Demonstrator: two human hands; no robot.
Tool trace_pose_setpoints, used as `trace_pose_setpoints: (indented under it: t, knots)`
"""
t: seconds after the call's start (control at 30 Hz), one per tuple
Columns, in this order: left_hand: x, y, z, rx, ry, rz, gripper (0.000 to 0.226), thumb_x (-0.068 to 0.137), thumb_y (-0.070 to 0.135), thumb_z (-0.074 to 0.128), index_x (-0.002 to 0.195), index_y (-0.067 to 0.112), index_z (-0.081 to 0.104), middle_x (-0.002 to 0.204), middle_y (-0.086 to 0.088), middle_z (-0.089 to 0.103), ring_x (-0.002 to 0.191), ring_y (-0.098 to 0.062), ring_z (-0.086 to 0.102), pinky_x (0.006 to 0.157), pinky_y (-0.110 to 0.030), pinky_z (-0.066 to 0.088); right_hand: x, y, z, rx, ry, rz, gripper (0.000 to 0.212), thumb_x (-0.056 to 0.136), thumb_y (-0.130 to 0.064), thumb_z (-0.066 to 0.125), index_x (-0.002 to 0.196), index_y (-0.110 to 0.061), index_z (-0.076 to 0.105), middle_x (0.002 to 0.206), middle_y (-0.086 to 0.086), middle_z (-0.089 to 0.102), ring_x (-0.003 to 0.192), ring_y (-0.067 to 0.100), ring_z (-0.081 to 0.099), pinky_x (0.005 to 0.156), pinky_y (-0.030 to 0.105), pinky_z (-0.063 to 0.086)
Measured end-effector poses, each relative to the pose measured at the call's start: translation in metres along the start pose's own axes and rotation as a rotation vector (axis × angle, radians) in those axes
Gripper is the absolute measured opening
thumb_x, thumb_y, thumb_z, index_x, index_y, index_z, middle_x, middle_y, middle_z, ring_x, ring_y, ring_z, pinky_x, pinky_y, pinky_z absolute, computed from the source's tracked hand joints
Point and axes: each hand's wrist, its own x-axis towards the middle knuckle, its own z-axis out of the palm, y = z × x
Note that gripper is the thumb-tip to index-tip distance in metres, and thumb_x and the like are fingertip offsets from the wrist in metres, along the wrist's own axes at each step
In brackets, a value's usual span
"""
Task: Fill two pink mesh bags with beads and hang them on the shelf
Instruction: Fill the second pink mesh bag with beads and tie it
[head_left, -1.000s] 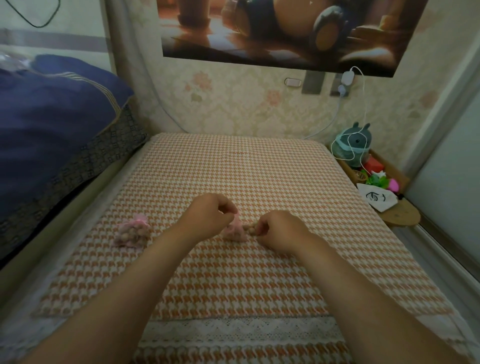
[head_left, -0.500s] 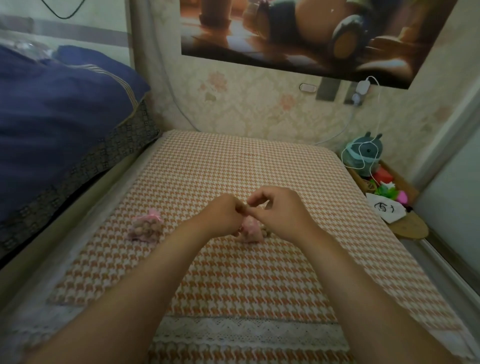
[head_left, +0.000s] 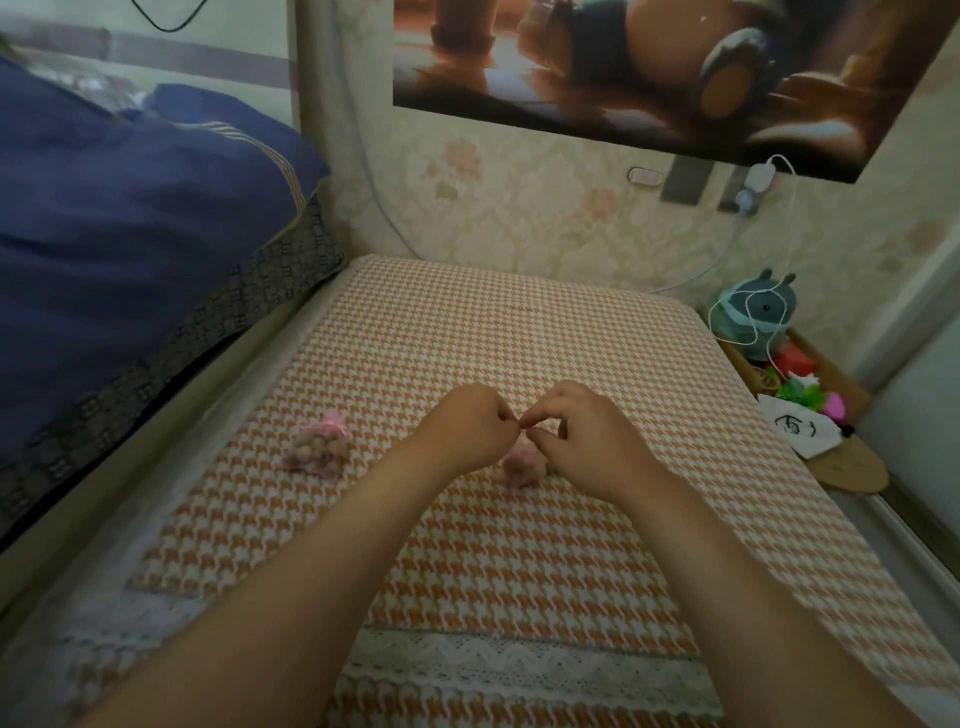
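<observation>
A pink mesh bag (head_left: 318, 451) full of brown beads lies tied on the orange houndstooth table cloth (head_left: 509, 561), left of my hands. A second pink mesh bag (head_left: 521, 461) with beads sits on the cloth between and under my hands, partly hidden. My left hand (head_left: 465, 427) is curled above it, and its fingertips meet those of my right hand (head_left: 582, 432) over the bag's top. Both seem to pinch something thin there, perhaps the drawstring, which is too fine to see.
A bed with a dark blue quilt (head_left: 119, 234) borders the table on the left. At the right stands a low wooden shelf (head_left: 841, 462) with a teal plush toy (head_left: 756, 319), a white pouch (head_left: 797, 431) and small coloured items. A wallpapered wall is behind.
My right hand left the spot beside the bag, rose and met my left hand above the second bag. The camera has shifted a little to the left.
</observation>
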Motion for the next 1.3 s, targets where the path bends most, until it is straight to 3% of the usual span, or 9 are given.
trace_pose_setpoints:
  t: [0.33,0.43,0.53,0.6,0.73,1.0,1.1,1.2,1.3]
  knots:
    - [0.008,-0.004,0.001,0.034,0.066,-0.018,0.020,0.084,0.025,0.058,0.077,0.025,0.077,0.077,0.009,0.072,0.074,-0.008,0.066,0.074,-0.035,0.059,0.003,0.023,0.007,0.088,0.018,0.127,0.022,0.094,-0.010,0.058,0.104,-0.030,0.061,0.101,-0.015,0.066,0.078,-0.006,0.054,0.075,0.023,0.047]
    - [0.008,-0.004,-0.001,0.035,0.072,-0.003,0.022,0.085,0.019,0.057,0.082,0.026,0.077,0.081,0.013,0.070,0.072,-0.004,0.061,0.068,-0.027,0.054,0.004,0.026,0.009,0.006,-0.039,0.164,0.028,0.090,-0.018,0.064,0.110,-0.034,0.054,0.108,-0.015,0.065,0.079,0.001,0.056,0.069,0.025,0.044]
    - [0.007,-0.003,-0.002,0.036,0.106,0.029,0.024,0.086,0.014,0.056,0.083,0.027,0.076,0.077,0.012,0.069,0.059,-0.002,0.058,0.055,-0.021,0.046,0.005,0.026,0.018,-0.159,-0.150,0.137,0.030,0.090,-0.036,0.067,0.119,-0.034,0.063,0.122,-0.012,0.063,0.103,0.011,0.062,0.081,0.031,0.050]
    - [0.007,-0.004,-0.001,0.035,0.109,0.038,0.024,0.086,0.013,0.055,0.082,0.029,0.074,0.080,0.009,0.072,0.056,-0.002,0.059,0.055,-0.022,0.049,0.007,0.024,0.025,-0.236,-0.193,0.116,0.025,0.094,-0.038,0.061,0.117,-0.031,0.069,0.122,-0.006,0.064,0.104,0.017,0.064,0.079,0.031,0.049]
    - [0.006,-0.008,0.003,-0.002,0.074,0.027,0.022,0.082,0.011,0.060,0.088,0.027,0.075,0.092,0.009,0.072,0.084,-0.006,0.065,0.080,-0.030,0.057,0.010,0.023,0.034,-0.234,-0.180,0.126,0.019,0.095,-0.028,0.057,0.106,-0.029,0.072,0.110,-0.003,0.069,0.099,0.020,0.064,0.076,0.033,0.051]
    - [0.010,-0.014,-0.003,-0.008,-0.046,0.053,0.037,0.082,0.009,0.059,0.117,0.018,0.068,0.118,0.004,0.065,0.098,-0.007,0.056,0.083,-0.020,0.043,0.016,0.010,0.011,0.147,0.134,0.172,0.012,0.091,-0.030,0.068,0.103,-0.030,0.071,0.101,-0.015,0.069,0.090,0.001,0.063,0.085,0.028,0.052]
    - [0.009,-0.011,-0.002,-0.033,-0.044,0.072,0.033,0.085,0.009,0.057,0.115,0.017,0.068,0.106,0.006,0.065,0.092,-0.007,0.057,0.074,-0.016,0.041,0.011,-0.006,0.003,0.295,0.178,0.106,0.010,0.088,-0.029,0.074,0.098,-0.027,0.075,0.094,-0.016,0.071,0.067,-0.011,0.056,0.073,0.018,0.046]
    - [0.009,-0.008,0.000,-0.054,-0.063,0.097,0.023,0.086,0.010,0.054,0.102,0.016,0.069,0.093,-0.001,0.069,0.079,-0.014,0.063,0.059,-0.021,0.043,0.004,-0.016,0.005,0.337,0.169,0.038,0.009,0.086,-0.026,0.077,0.094,-0.024,0.077,0.089,-0.015,0.072,0.061,-0.011,0.056,0.066,0.016,0.042]
    - [0.008,-0.009,0.001,-0.055,-0.083,0.098,0.023,0.085,0.010,0.054,0.102,0.013,0.070,0.092,-0.007,0.071,0.082,-0.021,0.066,0.068,-0.034,0.052,0.004,-0.015,0.007,0.271,0.162,-0.009,0.009,0.086,-0.025,0.077,0.095,-0.023,0.078,0.091,-0.014,0.073,0.067,-0.013,0.056,0.066,0.014,0.038]
